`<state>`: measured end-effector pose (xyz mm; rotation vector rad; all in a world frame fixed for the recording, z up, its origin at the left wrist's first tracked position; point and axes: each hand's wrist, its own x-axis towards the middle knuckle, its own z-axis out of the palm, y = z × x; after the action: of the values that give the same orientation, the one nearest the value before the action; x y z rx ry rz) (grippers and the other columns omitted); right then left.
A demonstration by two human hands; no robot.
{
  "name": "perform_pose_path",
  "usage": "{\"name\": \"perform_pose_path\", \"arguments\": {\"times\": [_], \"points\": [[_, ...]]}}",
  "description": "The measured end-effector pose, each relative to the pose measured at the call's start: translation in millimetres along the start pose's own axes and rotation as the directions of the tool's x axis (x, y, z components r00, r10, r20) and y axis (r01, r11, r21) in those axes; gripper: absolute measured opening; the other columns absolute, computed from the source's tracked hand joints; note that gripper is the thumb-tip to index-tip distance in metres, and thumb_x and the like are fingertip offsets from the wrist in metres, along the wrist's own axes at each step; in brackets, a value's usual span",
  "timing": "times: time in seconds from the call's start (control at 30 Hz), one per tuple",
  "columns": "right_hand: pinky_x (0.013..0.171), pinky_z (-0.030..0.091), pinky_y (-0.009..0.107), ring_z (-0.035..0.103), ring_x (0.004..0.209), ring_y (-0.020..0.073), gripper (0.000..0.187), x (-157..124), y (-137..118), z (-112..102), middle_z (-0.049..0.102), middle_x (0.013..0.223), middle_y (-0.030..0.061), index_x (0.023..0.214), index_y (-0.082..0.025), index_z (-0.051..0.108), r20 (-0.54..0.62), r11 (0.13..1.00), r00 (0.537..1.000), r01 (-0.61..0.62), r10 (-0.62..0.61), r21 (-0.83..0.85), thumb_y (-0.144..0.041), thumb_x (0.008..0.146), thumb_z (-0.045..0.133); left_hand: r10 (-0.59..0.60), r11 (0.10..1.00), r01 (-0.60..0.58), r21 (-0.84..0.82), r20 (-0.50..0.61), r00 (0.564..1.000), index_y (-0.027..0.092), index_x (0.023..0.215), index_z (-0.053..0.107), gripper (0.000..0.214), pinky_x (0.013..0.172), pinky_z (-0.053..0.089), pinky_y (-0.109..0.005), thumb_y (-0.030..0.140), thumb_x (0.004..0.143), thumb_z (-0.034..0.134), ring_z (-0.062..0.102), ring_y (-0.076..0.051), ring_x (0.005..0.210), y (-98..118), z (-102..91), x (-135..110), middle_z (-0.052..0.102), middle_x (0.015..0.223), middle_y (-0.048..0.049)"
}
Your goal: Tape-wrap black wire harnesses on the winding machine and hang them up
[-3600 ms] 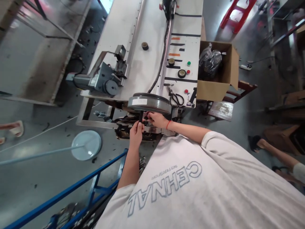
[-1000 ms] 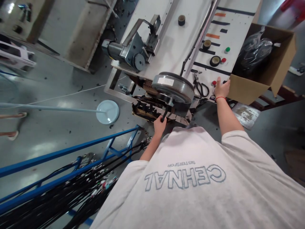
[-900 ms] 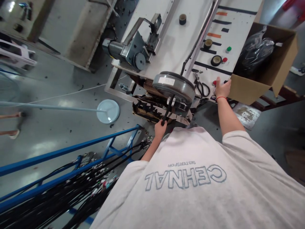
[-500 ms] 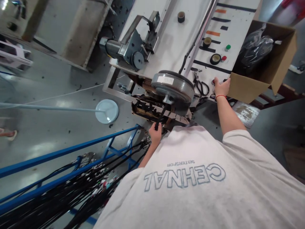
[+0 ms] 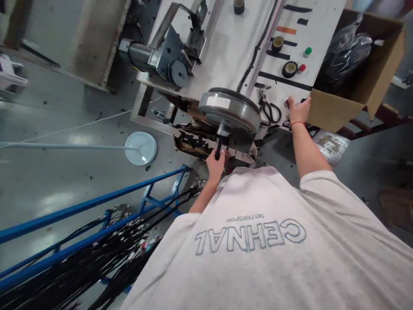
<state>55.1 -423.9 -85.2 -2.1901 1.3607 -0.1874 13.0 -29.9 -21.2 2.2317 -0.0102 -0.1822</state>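
Note:
My left hand is closed round a black cable that hangs from the front of a round grey drum on the white machine table. My right hand reaches to the table's near right edge, fingers stretched out over a red button on the control panel. Black scissors lie just left of that hand. A red cord circles my right wrist.
An open cardboard box with a black plastic bag stands right of the table. A grey motor unit sits at the table's left. A blue rack loaded with black cables is at lower left. A white round stand base rests on the floor.
My right hand left the drum's underside and reached to the button panel, where it has stayed. My left hand kept its grip on the black cable, dipping lower and coming back up.

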Motion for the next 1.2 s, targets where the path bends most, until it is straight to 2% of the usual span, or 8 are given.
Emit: {"name": "perform_pose_path", "arguments": {"times": [0.27, 0.4, 0.53, 0.63, 0.73, 0.9, 1.03, 1.2], "points": [[0.107, 0.038, 0.057, 0.036, 0.140, 0.0404, 0.095, 1.0, 2.4, 2.9, 0.034, 0.148, 0.0314, 0.152, -0.006, 0.024, -0.010, 0.999, 0.999, 0.036, -0.036, -0.021, -0.073, 0.089, 0.043, 0.012, 1.000, -0.012, -0.028, 0.013, 1.000, 0.019, 0.065, 0.056, 0.026, 0.065, 0.040, -0.027, 0.035, 0.086, 0.054, 0.051, -0.017, 0.062, -9.9, 10.2, 16.9, 0.055, 0.061, -0.0022], [0.106, 0.038, 0.058, 0.036, 0.140, 0.0415, 0.093, 0.2, 1.9, 3.8, 0.033, 0.148, 0.0312, 0.152, -0.008, 0.024, -0.017, 1.000, 0.999, 0.028, -0.029, -0.011, -0.075, 0.089, 0.038, -0.018, 1.000, 0.018, -0.003, 0.077, 0.997, 0.020, 0.065, 0.054, 0.025, 0.063, 0.038, -0.026, 0.037, 0.084, 0.055, 0.049, -0.016, 0.059, -35.7, 11.6, 7.8, 0.053, 0.059, -0.0006], [0.105, 0.038, 0.059, 0.036, 0.139, 0.0415, 0.097, 0.9, 2.4, 2.5, 0.033, 0.148, 0.0315, 0.153, -0.008, 0.022, 0.004, 1.000, 1.000, 0.026, -0.026, -0.009, -0.076, 0.087, 0.042, -0.135, 0.990, 0.129, 0.061, 0.101, 0.986, 0.021, 0.062, 0.048, 0.022, 0.062, 0.035, -0.026, 0.034, 0.077, 0.059, 0.046, -0.015, 0.056, -66.3, 14.7, -0.7, 0.047, 0.055, 0.0026], [0.106, 0.038, 0.059, 0.037, 0.139, 0.0419, 0.099, 1.4, 2.2, 1.4, 0.034, 0.146, 0.0326, 0.153, -0.005, 0.022, 0.009, 1.000, 1.000, 0.015, -0.015, -0.006, -0.075, 0.086, 0.046, -0.168, 0.984, 0.161, 0.077, 0.096, 0.981, 0.021, 0.064, 0.049, 0.019, 0.063, 0.036, -0.026, 0.033, 0.074, 0.060, 0.048, -0.015, 0.058, -75.4, 11.8, -4.8, 0.050, 0.056, 0.0018], [0.106, 0.037, 0.060, 0.037, 0.138, 0.0425, 0.099, 0.6, 1.5, 0.9, 0.035, 0.145, 0.0320, 0.153, -0.006, 0.023, 0.001, 1.000, 1.000, 0.016, -0.016, 0.018, -0.074, 0.086, 0.047, -0.125, 0.991, 0.120, 0.063, 0.085, 0.989, 0.021, 0.065, 0.049, 0.023, 0.063, 0.036, -0.026, 0.039, 0.077, 0.058, 0.047, -0.015, 0.058, -67.6, 2.0, -12.1, 0.050, 0.057, 0.0012], [0.108, 0.037, 0.057, 0.037, 0.139, 0.0414, 0.098, -2.9, -1.0, 0.0, 0.036, 0.146, 0.0313, 0.153, -0.006, 0.022, 0.010, 0.999, 1.000, -0.004, 0.003, 0.038, -0.072, 0.086, 0.050, -0.075, 0.997, 0.076, -0.026, 0.062, 0.995, 0.021, 0.065, 0.046, 0.033, 0.058, 0.034, -0.025, 0.047, 0.084, 0.052, 0.042, -0.014, 0.057, -35.7, -9.7, -23.9, 0.045, 0.057, 0.0022], [0.108, 0.037, 0.056, 0.039, 0.138, 0.0411, 0.099, -5.1, -2.5, -0.2, 0.037, 0.145, 0.0324, 0.152, -0.005, 0.023, -0.007, 0.999, 1.000, 0.003, -0.002, 0.039, -0.073, 0.086, 0.049, -0.081, 0.993, 0.086, -0.083, 0.060, 0.995, 0.020, 0.067, 0.049, 0.032, 0.057, 0.035, -0.025, 0.047, 0.084, 0.052, 0.043, -0.014, 0.057, -16.3, -3.9, -15.0, 0.046, 0.058, 0.0013], [0.107, 0.038, 0.058, 0.044, 0.134, 0.0420, 0.097, -6.2, -3.7, 0.5, 0.040, 0.143, 0.0325, 0.150, -0.003, 0.028, -0.048, 0.999, 0.999, 0.013, -0.011, 0.042, -0.073, 0.086, 0.048, -0.066, 0.991, 0.076, -0.115, 0.090, 0.994, 0.018, 0.069, 0.054, 0.030, 0.063, 0.041, -0.026, 0.044, 0.084, 0.054, 0.053, -0.016, 0.063, -11.9, 3.6, 2.8, 0.053, 0.061, -0.0001]]}}
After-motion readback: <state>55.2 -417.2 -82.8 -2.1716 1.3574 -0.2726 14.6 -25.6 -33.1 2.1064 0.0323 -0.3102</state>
